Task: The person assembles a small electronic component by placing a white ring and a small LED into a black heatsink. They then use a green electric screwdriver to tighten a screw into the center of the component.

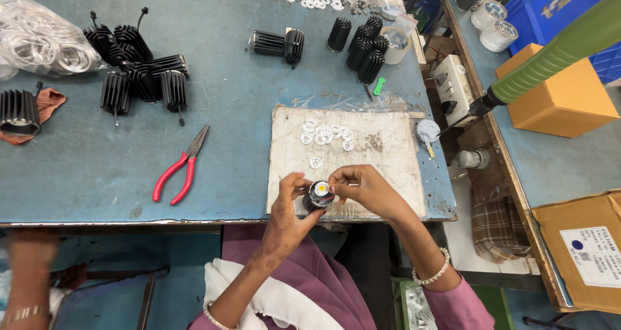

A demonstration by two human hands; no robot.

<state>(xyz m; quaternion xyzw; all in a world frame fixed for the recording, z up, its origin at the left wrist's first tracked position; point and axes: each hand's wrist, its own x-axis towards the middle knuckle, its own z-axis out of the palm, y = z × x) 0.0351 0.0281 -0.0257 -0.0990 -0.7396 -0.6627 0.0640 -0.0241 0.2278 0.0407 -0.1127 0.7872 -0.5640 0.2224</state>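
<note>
Two hands: both closed on one part, held just above the near edge of the bench point(97, 175).
Held part: small black finned heat sink point(318, 196), round, with a pale disc and a yellowish centre on its upward face.
Left hand point(286, 217): fingers wrapped round the finned body from below and the side; a firm grip.
Right hand point(362, 186): fingertips pinched at the top rim of the part, touching the pale disc.
Handling, judged: stiff metal body, light for its bulk; ribbed fins give good purchase, not slippery. Top disc looks thin and more delicate, so take hold by the fins, not the face.
Work mat: pale, scuffed rectangular sheet point(388, 168) under the hands, edges rough.
On mat: cluster of small white rings point(325, 133), flat and washer-like; one lone ring point(315, 162) nearer the hands; little heap of tiny screws point(374, 142).
Pliers point(181, 166): red-handled, long-nosed, lying to the left of the mat, untouched.
Stock: piles of black finned heat sinks at far left point(139, 71) and far centre point(362, 45), some with short wires.
Bag: clear plastic bag of pale rings point(39, 39), far left corner.
Bench surface: blue, worn, matt.
Powered screwdriver point(556, 52): green-bodied, hanging in from the right, well apart from the hands.
Another person: a hand point(29, 252) at lower left, below the bench edge, blurred.
</note>
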